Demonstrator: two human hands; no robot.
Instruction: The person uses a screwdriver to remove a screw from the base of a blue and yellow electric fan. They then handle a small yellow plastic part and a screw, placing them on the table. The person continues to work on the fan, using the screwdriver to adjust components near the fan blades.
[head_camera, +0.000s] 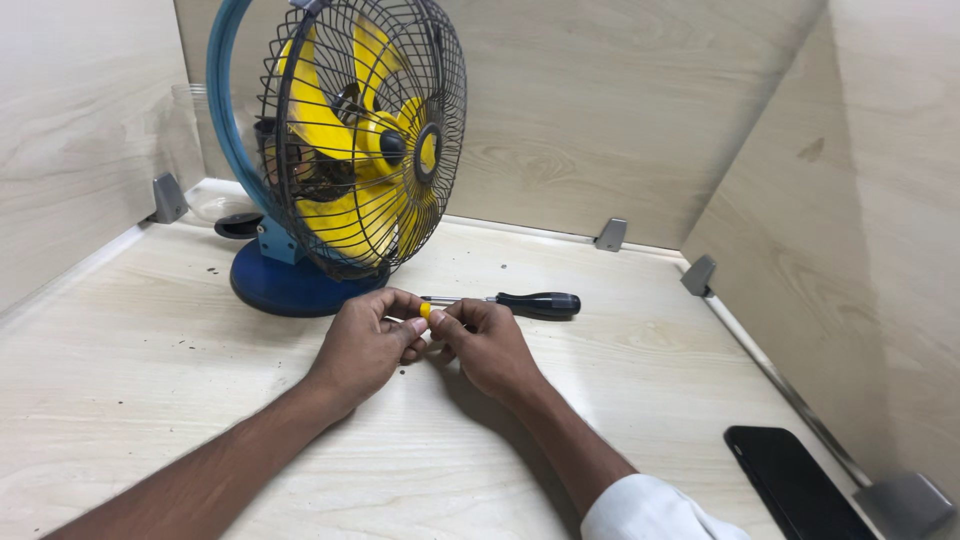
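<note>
In the head view, a small yellow piece (425, 310) is being pinched between the fingertips of the left hand (368, 343) and the right hand (487, 343), both of which are being rested on the pale wooden table (150, 400). The fingers of each hand are being curled in around this piece, so that only a bit of it is being shown; its exact shape cannot be told. Just behind the hands, a screwdriver with a black handle (520, 301) is being left lying flat on the table, its shaft pointing towards the fan. A table fan (350, 140) with yellow blades, a black wire guard and a blue base is being kept upright just beyond the left hand. A black phone (795, 485) is being left lying near the right edge, well apart from the hands.
</note>
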